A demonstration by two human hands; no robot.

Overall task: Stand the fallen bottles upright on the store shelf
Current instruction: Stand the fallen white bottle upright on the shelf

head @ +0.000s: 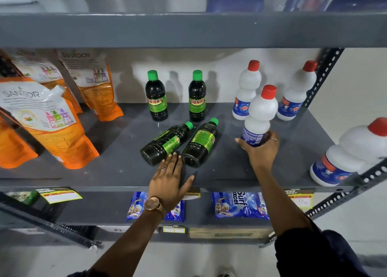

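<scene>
Two dark bottles with green caps lie on their sides on the grey shelf (117, 151), a left one (165, 143) and a right one (201, 143), caps pointing to the back right. My left hand (170, 180) lies flat, fingers apart, its fingertips at the left bottle's base. My right hand (261, 149) grips the base of a white bottle with a red cap (260, 113), held upright. Two more dark bottles (156, 96) (197, 96) stand upright at the back. Two white bottles (246, 90) (297, 92) stand at the back right.
Orange refill pouches (52, 119) lean on the left of the shelf. Another white bottle (351, 153) tilts against the perforated post (372, 174) at the front right. Blue detergent packets (238, 205) lie on the shelf below. An upper shelf (188, 29) hangs overhead.
</scene>
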